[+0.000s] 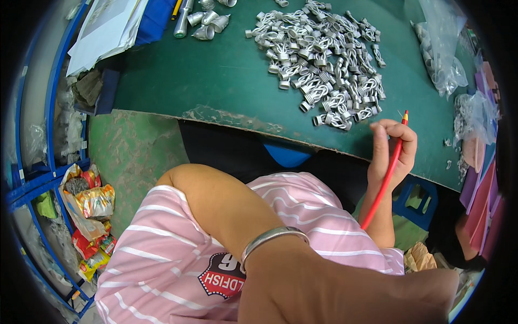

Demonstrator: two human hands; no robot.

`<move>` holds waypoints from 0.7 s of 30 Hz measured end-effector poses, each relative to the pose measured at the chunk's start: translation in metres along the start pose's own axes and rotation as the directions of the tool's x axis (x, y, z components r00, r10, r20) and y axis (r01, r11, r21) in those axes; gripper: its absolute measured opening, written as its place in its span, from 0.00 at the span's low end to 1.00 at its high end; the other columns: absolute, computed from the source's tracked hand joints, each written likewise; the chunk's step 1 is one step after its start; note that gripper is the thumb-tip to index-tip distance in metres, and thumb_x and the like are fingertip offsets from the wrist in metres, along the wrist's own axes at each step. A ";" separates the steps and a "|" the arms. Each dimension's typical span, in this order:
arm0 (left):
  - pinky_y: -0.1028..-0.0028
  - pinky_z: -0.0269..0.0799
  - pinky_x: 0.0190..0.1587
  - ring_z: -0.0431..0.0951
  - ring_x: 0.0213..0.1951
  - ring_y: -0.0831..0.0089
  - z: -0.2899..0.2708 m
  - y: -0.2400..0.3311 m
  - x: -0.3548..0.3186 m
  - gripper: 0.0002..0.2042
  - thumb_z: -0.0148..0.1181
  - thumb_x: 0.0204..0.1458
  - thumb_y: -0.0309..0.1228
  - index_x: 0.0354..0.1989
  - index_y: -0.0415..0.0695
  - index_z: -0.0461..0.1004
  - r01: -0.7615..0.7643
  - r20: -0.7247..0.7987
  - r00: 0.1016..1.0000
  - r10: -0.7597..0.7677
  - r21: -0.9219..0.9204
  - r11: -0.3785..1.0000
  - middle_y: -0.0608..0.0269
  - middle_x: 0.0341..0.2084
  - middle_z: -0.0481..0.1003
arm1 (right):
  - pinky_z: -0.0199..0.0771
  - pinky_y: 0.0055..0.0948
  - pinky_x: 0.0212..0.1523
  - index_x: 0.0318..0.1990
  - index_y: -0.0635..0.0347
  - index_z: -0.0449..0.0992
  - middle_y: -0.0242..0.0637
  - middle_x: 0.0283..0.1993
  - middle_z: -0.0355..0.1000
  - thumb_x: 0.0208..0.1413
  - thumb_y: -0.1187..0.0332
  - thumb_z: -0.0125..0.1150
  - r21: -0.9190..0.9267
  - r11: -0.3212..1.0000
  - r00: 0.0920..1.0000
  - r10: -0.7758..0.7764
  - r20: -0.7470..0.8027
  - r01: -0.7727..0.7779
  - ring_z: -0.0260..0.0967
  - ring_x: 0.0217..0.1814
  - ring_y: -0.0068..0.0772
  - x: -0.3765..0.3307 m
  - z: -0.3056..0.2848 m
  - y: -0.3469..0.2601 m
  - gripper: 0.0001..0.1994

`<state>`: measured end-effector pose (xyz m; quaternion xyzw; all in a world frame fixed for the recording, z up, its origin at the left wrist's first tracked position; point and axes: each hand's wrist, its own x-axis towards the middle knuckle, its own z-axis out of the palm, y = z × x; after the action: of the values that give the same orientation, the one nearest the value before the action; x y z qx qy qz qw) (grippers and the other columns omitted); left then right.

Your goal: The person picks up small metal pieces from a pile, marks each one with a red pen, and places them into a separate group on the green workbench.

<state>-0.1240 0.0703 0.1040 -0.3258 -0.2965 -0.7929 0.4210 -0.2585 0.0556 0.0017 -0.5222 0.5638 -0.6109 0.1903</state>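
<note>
My right hand (pixel 393 150) is raised at the front edge of the green table, its fingers closed around a red pencil (pixel 389 170). The pencil slants, its sharpened tip up past my fingers and its other end down along my forearm. My left forearm crosses in front of my pink striped shirt, a silver bangle (pixel 274 235) at the wrist. Very near the camera, my left hand (pixel 350 286) looks large and blurred, and its fingers cannot be made out. Just beyond my right hand lies a pile of small silver ribbed caps with loops (pixel 324 59).
The green tabletop (pixel 199 81) has a worn front edge. Silver cone-shaped pieces (pixel 205 24) and papers (pixel 105 32) lie at its far left. Clear plastic bags (pixel 445 59) sit on the right. A blue rack (pixel 51 178) stands left, a blue stool (pixel 415 202) under the table's right side.
</note>
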 end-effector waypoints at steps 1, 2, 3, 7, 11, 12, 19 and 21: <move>0.72 0.64 0.32 0.67 0.29 0.68 -0.001 0.000 -0.001 0.13 0.54 0.50 0.31 0.40 0.35 0.69 0.000 -0.004 1.000 0.000 -0.001 1.000 0.56 0.29 0.68 | 0.66 0.24 0.42 0.34 0.63 0.63 0.41 0.32 0.71 0.48 0.84 0.54 -0.062 0.997 0.999 -0.047 0.023 0.048 0.67 0.35 0.27 0.000 0.001 0.001 0.09; 0.72 0.64 0.32 0.67 0.29 0.68 -0.001 -0.001 -0.001 0.13 0.54 0.50 0.31 0.40 0.35 0.69 -0.002 -0.006 1.000 0.002 -0.008 1.000 0.56 0.29 0.67 | 0.66 0.25 0.43 0.33 0.63 0.64 0.41 0.33 0.71 0.47 0.84 0.54 -0.124 0.988 0.995 -0.091 0.049 0.096 0.67 0.36 0.28 0.002 0.003 0.002 0.09; 0.72 0.63 0.32 0.66 0.29 0.68 -0.001 -0.001 -0.001 0.13 0.53 0.50 0.31 0.40 0.35 0.69 -0.002 -0.007 1.000 0.002 -0.012 1.000 0.56 0.29 0.67 | 0.66 0.26 0.43 0.33 0.63 0.65 0.42 0.36 0.72 0.45 0.85 0.55 -0.257 0.956 0.987 -0.113 0.114 0.139 0.68 0.36 0.30 0.004 0.002 0.003 0.09; 0.72 0.63 0.32 0.66 0.29 0.69 -0.001 -0.003 -0.001 0.13 0.53 0.50 0.31 0.40 0.35 0.68 -0.005 -0.013 1.000 0.005 -0.006 1.000 0.56 0.29 0.67 | 0.67 0.27 0.40 0.31 0.63 0.66 0.42 0.36 0.73 0.40 0.85 0.60 -0.304 0.944 0.978 -0.068 0.200 0.128 0.67 0.36 0.34 0.003 0.004 0.007 0.11; 0.72 0.63 0.32 0.66 0.29 0.69 0.000 -0.005 -0.001 0.13 0.53 0.50 0.31 0.40 0.35 0.68 -0.011 -0.011 1.000 0.011 0.003 1.000 0.56 0.29 0.66 | 0.67 0.28 0.38 0.31 0.63 0.67 0.42 0.36 0.72 0.38 0.84 0.61 -0.348 0.924 0.966 -0.074 0.247 0.159 0.67 0.35 0.35 0.005 0.000 0.003 0.12; 0.72 0.63 0.32 0.66 0.29 0.69 0.001 -0.005 -0.001 0.13 0.52 0.50 0.31 0.40 0.35 0.68 -0.016 -0.012 1.000 0.016 -0.001 1.000 0.56 0.29 0.66 | 0.67 0.28 0.38 0.31 0.63 0.67 0.42 0.35 0.72 0.38 0.84 0.62 -0.350 0.925 0.967 -0.065 0.244 0.151 0.67 0.35 0.36 0.004 -0.001 0.002 0.12; 0.71 0.62 0.32 0.65 0.29 0.69 0.001 -0.007 -0.001 0.13 0.52 0.50 0.32 0.40 0.35 0.67 -0.024 -0.014 1.000 0.024 0.008 1.000 0.56 0.29 0.65 | 0.67 0.28 0.38 0.30 0.63 0.67 0.40 0.35 0.72 0.37 0.84 0.62 -0.378 0.912 0.966 -0.063 0.252 0.158 0.67 0.34 0.36 0.003 -0.002 0.002 0.12; 0.71 0.62 0.33 0.65 0.29 0.69 0.001 -0.007 -0.001 0.13 0.51 0.50 0.32 0.40 0.35 0.66 -0.029 -0.010 1.000 0.029 0.006 1.000 0.56 0.29 0.65 | 0.67 0.28 0.38 0.30 0.63 0.67 0.41 0.35 0.72 0.36 0.84 0.62 -0.380 0.914 0.961 -0.037 0.272 0.143 0.66 0.35 0.37 0.003 -0.003 0.000 0.13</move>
<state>-0.1296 0.0745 0.1023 -0.3245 -0.2920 -0.7876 0.4349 -0.2621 0.0540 0.0032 -0.6509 0.6209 -0.4188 0.1242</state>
